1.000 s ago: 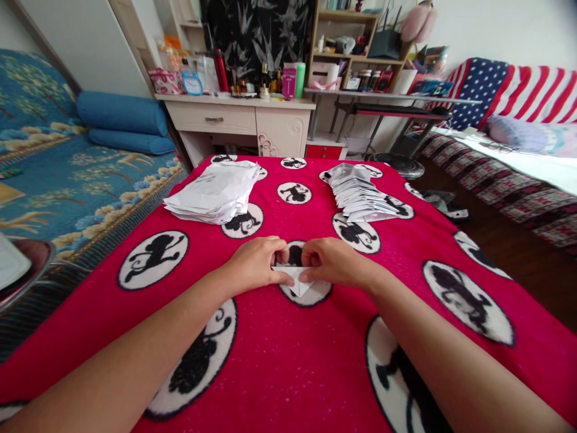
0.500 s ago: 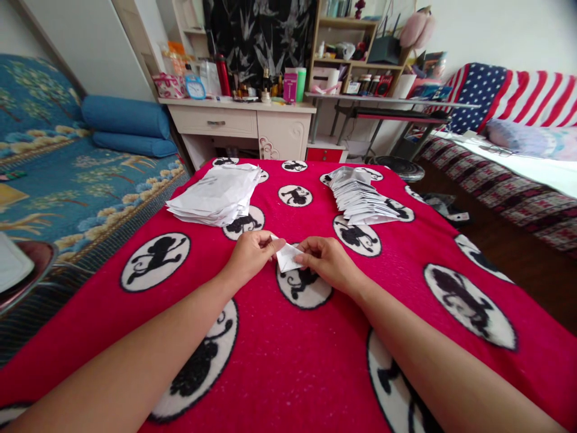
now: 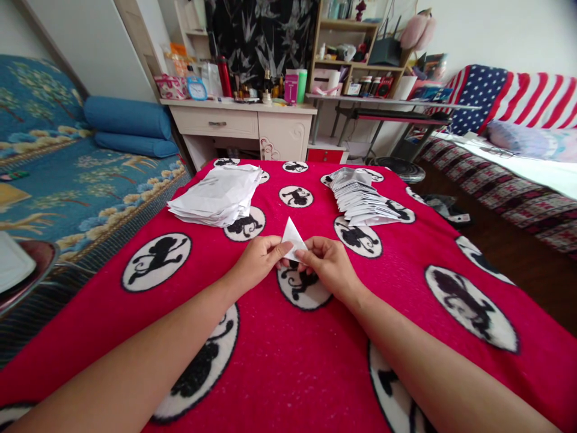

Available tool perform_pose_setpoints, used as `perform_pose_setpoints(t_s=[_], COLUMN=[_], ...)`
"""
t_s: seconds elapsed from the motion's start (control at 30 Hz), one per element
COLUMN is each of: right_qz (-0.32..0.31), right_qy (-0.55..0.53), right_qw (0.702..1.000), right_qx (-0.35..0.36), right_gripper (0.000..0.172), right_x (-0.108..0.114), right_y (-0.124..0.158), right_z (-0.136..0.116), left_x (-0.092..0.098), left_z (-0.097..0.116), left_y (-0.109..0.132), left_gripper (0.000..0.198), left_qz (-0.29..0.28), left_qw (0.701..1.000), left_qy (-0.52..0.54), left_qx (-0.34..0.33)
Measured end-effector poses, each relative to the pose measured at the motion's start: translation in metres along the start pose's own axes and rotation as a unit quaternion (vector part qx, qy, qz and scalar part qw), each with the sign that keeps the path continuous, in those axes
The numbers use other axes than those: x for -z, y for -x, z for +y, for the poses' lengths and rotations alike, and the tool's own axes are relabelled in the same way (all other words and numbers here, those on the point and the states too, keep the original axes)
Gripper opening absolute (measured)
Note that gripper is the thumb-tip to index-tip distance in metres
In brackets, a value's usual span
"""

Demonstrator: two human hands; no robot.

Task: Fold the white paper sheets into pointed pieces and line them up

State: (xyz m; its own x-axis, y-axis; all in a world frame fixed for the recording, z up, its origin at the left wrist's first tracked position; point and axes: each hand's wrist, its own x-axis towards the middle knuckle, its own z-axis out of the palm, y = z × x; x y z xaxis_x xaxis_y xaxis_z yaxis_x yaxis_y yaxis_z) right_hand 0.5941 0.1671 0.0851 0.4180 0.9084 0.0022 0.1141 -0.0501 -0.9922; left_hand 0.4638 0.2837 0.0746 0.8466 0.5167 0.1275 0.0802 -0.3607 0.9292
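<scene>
A small piece of folded white paper [image 3: 293,238] is held just above the red cloth, its pointed tip upward in a triangle shape. My left hand [image 3: 261,258] pinches its left side between thumb and fingers. On the right side, my right hand [image 3: 328,262] grips the lower corner with the thumb on top. Fingers cover the paper's bottom edge. Beyond my left hand lies a stack of white paper sheets [image 3: 219,195]. Past my right hand, a fanned row of folded white papers [image 3: 364,198] rests on the cloth.
The red cloth [image 3: 279,355] with black monkey prints covers the table. Behind it stand a white desk [image 3: 238,120] with bottles and boxes and a shelf unit [image 3: 345,62]. A blue sofa [image 3: 90,174] is at left, a bed [image 3: 509,186] at right, a round stool [image 3: 401,169] near the far right corner.
The folded paper has been turned so its tip now points away from me. Both hands have shifted their hold to its lower sides and stand closer together. The stacks look the same.
</scene>
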Motion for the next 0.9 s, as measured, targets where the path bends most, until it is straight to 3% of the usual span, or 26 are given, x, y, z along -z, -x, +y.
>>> perform_pose_setpoints(t_s=[0.1, 0.37, 0.5, 0.6, 0.7, 0.8, 0.9], right_qz=[0.009, -0.028, 0.008, 0.066, 0.118, 0.100, 0.041], right_qy=[-0.013, -0.016, 0.007, 0.079, 0.214, 0.311, 0.334], right_qw=[1.000, 0.999, 1.000, 0.993, 0.961, 0.927, 0.917], right_qx=[-0.007, -0.001, 0.026, 0.062, 0.132, 0.183, 0.214], right_gripper=[0.031, 0.029, 0.028, 0.028, 0.030, 0.023, 0.019], right_x=[0.0009, 0.0002, 0.0015, 0.0009, -0.0008, -0.0025, -0.0027], right_y=[-0.0008, 0.0037, 0.0055, 0.0066, 0.0073, 0.0073, 0.0076], right_z=[-0.0007, -0.0029, -0.0059, -0.0051, -0.0024, -0.0012, -0.0029], left_x=[0.0007, 0.0017, -0.0002, -0.0020, -0.0032, -0.0043, -0.0053], left_z=[-0.0001, 0.0050, 0.0061, 0.0061, 0.0063, 0.0071, 0.0085], left_y=[0.0007, 0.0004, 0.0002, 0.0020, 0.0039, 0.0040, 0.0033], left_gripper=[0.041, 0.039, 0.050, 0.052, 0.044, 0.036, 0.034], left_qz=[-0.008, 0.046, 0.053, 0.080, 0.102, 0.086, 0.037], left_qw=[1.000, 0.984, 0.984, 0.984, 0.982, 0.986, 0.994], left_qy=[-0.012, -0.168, -0.161, -0.155, -0.155, -0.131, -0.086], left_qx=[-0.014, -0.048, -0.057, -0.040, -0.046, -0.052, -0.056])
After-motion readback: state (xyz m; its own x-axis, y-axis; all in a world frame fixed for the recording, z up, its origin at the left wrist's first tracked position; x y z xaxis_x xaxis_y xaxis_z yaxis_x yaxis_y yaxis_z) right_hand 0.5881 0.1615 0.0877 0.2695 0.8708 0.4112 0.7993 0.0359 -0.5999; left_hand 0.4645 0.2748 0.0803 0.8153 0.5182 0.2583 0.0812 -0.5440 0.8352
